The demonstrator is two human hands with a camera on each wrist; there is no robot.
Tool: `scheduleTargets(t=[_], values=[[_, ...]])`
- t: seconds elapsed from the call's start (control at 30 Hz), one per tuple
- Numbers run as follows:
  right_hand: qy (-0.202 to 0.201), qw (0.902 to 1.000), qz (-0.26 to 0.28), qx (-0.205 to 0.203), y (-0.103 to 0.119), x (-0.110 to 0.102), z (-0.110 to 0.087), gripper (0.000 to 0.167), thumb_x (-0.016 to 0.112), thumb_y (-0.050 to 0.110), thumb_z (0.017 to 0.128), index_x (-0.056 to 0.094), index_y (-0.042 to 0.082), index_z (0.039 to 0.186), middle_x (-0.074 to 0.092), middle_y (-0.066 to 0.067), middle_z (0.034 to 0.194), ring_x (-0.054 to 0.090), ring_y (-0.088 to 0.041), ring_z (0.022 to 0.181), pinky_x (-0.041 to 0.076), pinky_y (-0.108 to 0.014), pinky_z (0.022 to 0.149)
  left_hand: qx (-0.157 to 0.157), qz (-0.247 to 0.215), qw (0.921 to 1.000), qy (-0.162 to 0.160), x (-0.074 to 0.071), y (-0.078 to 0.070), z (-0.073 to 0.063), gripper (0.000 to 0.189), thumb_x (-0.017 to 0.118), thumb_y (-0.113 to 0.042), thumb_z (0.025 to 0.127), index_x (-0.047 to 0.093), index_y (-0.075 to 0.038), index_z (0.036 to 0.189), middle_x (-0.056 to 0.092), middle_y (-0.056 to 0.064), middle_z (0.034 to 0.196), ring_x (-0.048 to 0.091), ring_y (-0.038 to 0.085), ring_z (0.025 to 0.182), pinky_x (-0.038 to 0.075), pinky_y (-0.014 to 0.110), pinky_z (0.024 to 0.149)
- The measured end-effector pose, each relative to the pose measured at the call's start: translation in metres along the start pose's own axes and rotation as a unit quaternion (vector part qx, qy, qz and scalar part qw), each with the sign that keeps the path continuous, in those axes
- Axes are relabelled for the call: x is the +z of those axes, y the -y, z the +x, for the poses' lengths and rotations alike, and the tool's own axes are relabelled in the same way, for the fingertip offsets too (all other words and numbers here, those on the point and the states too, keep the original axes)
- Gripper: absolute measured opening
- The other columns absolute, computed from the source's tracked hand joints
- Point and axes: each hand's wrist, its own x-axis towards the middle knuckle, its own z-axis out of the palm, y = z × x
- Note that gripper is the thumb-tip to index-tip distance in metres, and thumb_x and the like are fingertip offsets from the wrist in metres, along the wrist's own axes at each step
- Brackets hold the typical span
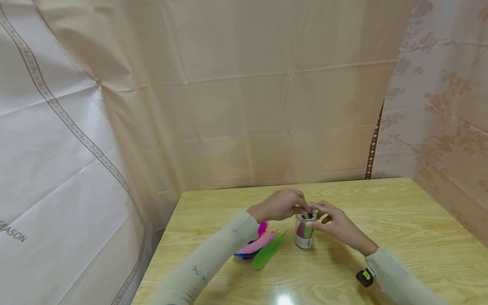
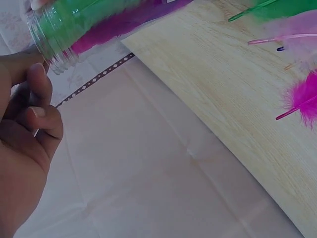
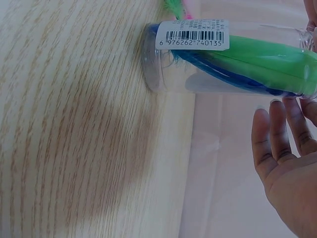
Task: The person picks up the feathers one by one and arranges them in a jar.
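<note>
A clear glass jar [image 1: 303, 242] with a white barcode label [image 3: 193, 35] stands on the table, holding green, blue and magenta feathers [image 3: 262, 60]. My right hand [image 1: 337, 222] grips it near the rim, with thumb on the near side and fingers across the far side. Over the mouth, my left hand [image 1: 282, 204] pinches a feather at the opening; its fingertips are partly hidden there. Its other fingers are curled in the left wrist view. Left of the jar lie a green feather [image 1: 268, 253], a pink feather [image 1: 256, 244], a magenta feather [image 1: 262, 228] and blue ones [image 1: 245, 256].
The wood-grain table [image 1: 404, 224] has its back edge near a beige cloth [image 1: 267, 127]. Patterned pink cloth [image 1: 450, 140] hangs at right, pale cloth [image 1: 65, 169] at left. A small black device [image 1: 364, 277] sits by the right cuff.
</note>
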Motion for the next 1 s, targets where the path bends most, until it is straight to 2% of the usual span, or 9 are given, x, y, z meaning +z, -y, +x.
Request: scheduleTargets(t=[0.2, 0.47, 0.6, 0.8, 1.0], values=[[0.002, 1.0000, -0.001, -0.004, -0.002, 0.000, 0.000, 0.056, 0.072, 0.035, 0.098, 0.055, 0.019, 0.149, 0.058, 0.002, 0.124, 0.056, -0.021, 0.104, 0.051, -0.032, 0.087, -0.012, -0.009, 0.9997, -0.018, 0.001, 0.002, -0.001, 0.018, 0.071, -0.019, 0.099, 0.080, -0.019, 0.114, 0.074, -0.008, 0.108, 0.065, 0.000, 0.096, 0.047, 0.011, 0.081], [0.001, 0.9999, 0.008, -0.008, -0.001, 0.001, -0.005, 0.055, 0.073, 0.031, 0.098, 0.056, 0.014, 0.147, 0.059, 0.000, 0.125, 0.055, -0.020, 0.103, 0.052, -0.032, 0.086, -0.018, -0.005, 0.9967, -0.079, 0.009, 0.011, -0.012, 0.018, 0.069, -0.023, 0.101, 0.077, -0.018, 0.116, 0.071, -0.008, 0.112, 0.066, 0.005, 0.100, 0.047, 0.011, 0.085], [-0.003, 1.0000, 0.001, -0.009, 0.000, 0.000, -0.004, 0.056, 0.074, 0.031, 0.097, 0.056, 0.013, 0.147, 0.059, 0.000, 0.124, 0.056, -0.020, 0.103, 0.052, -0.031, 0.085, -0.032, -0.009, 0.9941, -0.103, 0.009, 0.018, -0.022, 0.019, 0.067, -0.026, 0.102, 0.075, -0.017, 0.116, 0.070, -0.007, 0.112, 0.064, 0.003, 0.095, 0.048, 0.012, 0.081], [-0.001, 1.0000, -0.007, -0.003, 0.001, -0.001, -0.001, 0.058, 0.073, 0.034, 0.097, 0.055, 0.013, 0.148, 0.059, 0.000, 0.123, 0.056, -0.022, 0.105, 0.052, -0.031, 0.087, -0.064, -0.022, 0.9924, -0.103, 0.011, 0.029, -0.040, 0.018, 0.067, -0.030, 0.102, 0.076, -0.018, 0.112, 0.069, -0.008, 0.104, 0.054, -0.001, 0.072, 0.045, 0.011, 0.068], [0.000, 1.0000, -0.005, -0.003, 0.001, 0.000, 0.000, 0.056, 0.073, 0.034, 0.097, 0.056, 0.016, 0.147, 0.059, 0.001, 0.123, 0.055, -0.022, 0.106, 0.051, -0.031, 0.088, -0.098, -0.039, 0.9904, -0.089, 0.017, 0.038, -0.063, 0.016, 0.067, -0.030, 0.102, 0.076, -0.018, 0.107, 0.070, -0.008, 0.100, 0.053, 0.001, 0.069, 0.045, 0.015, 0.067]])
